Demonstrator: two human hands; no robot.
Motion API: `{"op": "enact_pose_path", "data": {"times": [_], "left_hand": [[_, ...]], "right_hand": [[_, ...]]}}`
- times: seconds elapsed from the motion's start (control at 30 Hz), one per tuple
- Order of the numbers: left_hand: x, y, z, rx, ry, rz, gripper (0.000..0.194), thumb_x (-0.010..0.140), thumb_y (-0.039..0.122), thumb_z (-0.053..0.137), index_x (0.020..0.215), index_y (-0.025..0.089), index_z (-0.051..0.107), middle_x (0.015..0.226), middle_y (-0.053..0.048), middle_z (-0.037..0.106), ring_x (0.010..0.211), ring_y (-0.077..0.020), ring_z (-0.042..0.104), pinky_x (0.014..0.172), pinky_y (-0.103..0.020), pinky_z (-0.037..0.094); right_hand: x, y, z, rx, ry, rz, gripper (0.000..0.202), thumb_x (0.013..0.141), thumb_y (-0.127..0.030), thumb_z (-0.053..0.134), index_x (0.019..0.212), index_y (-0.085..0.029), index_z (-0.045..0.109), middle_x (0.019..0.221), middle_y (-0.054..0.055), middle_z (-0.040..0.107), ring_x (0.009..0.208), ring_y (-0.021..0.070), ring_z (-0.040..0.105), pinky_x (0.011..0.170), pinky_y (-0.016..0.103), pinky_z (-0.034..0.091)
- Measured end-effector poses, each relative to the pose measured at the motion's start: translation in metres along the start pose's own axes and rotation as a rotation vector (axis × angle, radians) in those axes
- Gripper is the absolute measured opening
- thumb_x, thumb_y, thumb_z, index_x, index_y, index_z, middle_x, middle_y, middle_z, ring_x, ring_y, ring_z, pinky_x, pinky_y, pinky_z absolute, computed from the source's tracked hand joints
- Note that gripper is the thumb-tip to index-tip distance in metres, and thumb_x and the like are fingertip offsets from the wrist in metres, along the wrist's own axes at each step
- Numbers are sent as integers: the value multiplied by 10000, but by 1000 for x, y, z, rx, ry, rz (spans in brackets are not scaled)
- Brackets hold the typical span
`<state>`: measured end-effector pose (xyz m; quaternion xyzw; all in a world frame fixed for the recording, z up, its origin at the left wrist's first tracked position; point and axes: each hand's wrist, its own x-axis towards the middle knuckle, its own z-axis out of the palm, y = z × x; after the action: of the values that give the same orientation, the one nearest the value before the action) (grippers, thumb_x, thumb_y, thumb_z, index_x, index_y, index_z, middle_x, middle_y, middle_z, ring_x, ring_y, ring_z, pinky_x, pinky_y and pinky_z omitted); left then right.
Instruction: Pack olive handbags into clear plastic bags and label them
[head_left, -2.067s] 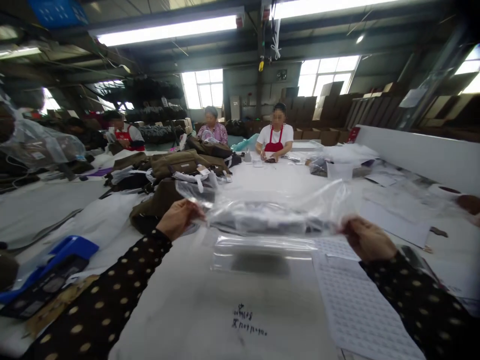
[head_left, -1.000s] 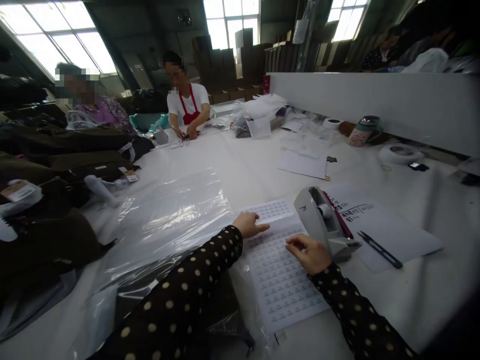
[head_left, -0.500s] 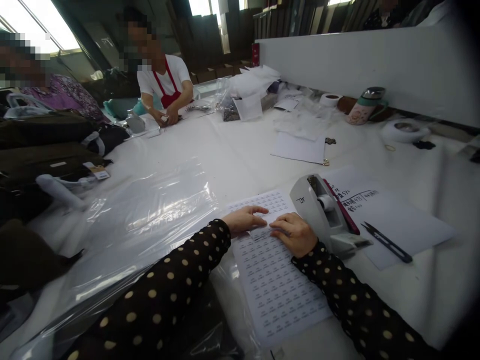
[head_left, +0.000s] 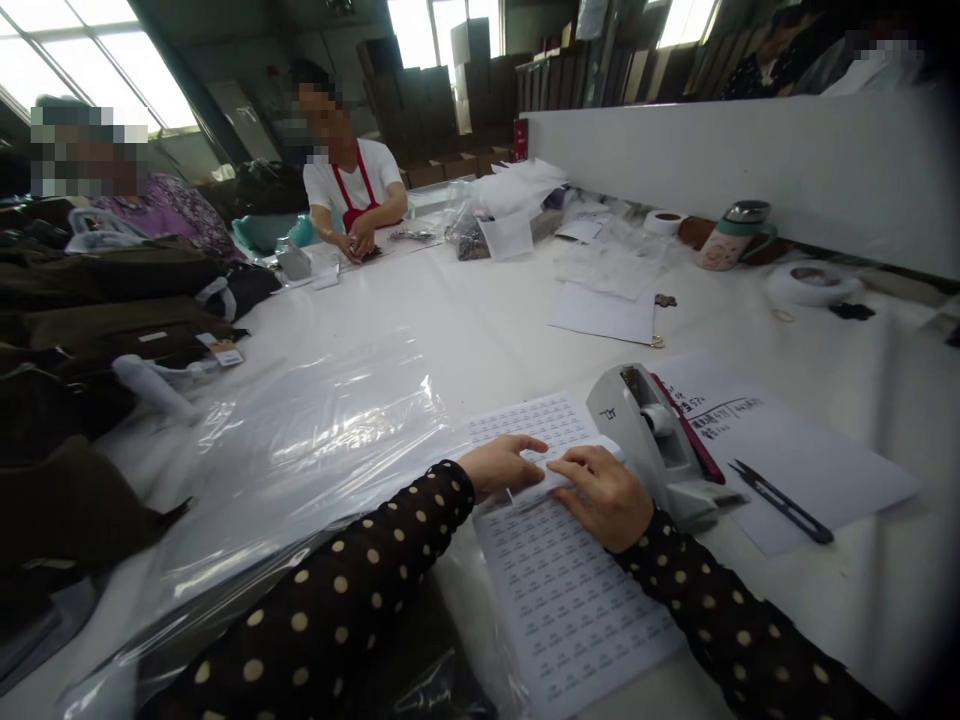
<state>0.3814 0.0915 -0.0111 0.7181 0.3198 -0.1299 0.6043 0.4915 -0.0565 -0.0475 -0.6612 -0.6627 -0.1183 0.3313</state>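
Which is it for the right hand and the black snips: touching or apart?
Apart. The head view shows the base of the grey tape dispenser between the right hand and the black snips.

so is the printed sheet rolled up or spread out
Spread out: rows show across the printed sheet nearer than the right hand; under the left hand, cannot tell.

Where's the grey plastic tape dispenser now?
In the head view, the grey plastic tape dispenser sits right of the white printed sheet, beside the right hand.
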Motion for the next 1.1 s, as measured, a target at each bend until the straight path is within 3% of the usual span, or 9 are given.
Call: {"op": "enact_pose_path", "data": {"times": [0.2,0.33,0.4,0.47,0.57,0.67,0.73,0.9,1.1], "left_hand": [[1,0,3,189,62,97,475,698,214,579,1172,201,554,699,6,613,610,-126,568,544,-210,460],[-24,14,-17,240,194,185,495,731,290,600,1204,166,524,986,-70,652,841,-184,602,755,-289,473],[-64,20,-41,275,321,299,467,769,342,577,1200,171,522,1089,-83,624,913,-190,588,821,-310,452],[-124,17,-69,343,485,439,368,810,357,537,1134,185,565,1064,-64,637,901,-174,591,822,-305,450],[-231,-15,-96,452,777,498,251,846,334,502,1021,193,613,962,-36,659,856,-154,595,786,-285,460],[-317,-75,-89,533,1005,387,204,858,317,503,964,189,621,949,-42,645,897,-169,577,816,-307,453],[-346,-117,-71,581,1052,332,189,865,295,498,970,191,615,983,-52,627,955,-182,554,859,-334,443],[-343,-186,-25,720,1063,295,316,834,290,556,1136,196,548,1182,-74,558,1136,-239,459,970,-432,387],[-323,-210,-8,736,1062,294,370,820,390,560,1132,192,548,1229,-50,552,1233,-269,380,1025,-461,332]], "right_hand": [[2,-5,-12,80,-24,-11,138,801,-147,542,692,-179,621,785,54,593,785,185,524,731,340,437],[11,-24,-31,314,-143,274,110,788,-261,584,708,-188,598,835,45,601,834,184,542,784,340,431],[20,-41,-41,482,-279,417,182,799,-350,565,717,-188,580,811,36,597,799,174,548,767,327,436],[34,-61,-50,653,-424,503,252,793,-428,554,721,-186,564,739,21,576,713,156,536,692,298,446],[66,-99,-52,832,-576,560,322,728,-505,603,704,-187,560,658,8,533,612,133,489,574,257,432],[103,-146,-38,911,-706,508,349,686,-530,635,688,-186,576,646,12,520,598,124,471,552,243,423],[128,-182,-19,943,-847,454,368,671,-542,640,688,-181,573,627,4,514,576,113,469,530,237,416],[174,-262,48,952,-1200,429,408,553,-514,708,634,-160,522,541,-57,439,474,67,416,431,210,407],[191,-302,105,737,-1392,437,243,627,-348,691,644,-148,554,535,-59,466,455,54,420,372,170,394]]}}
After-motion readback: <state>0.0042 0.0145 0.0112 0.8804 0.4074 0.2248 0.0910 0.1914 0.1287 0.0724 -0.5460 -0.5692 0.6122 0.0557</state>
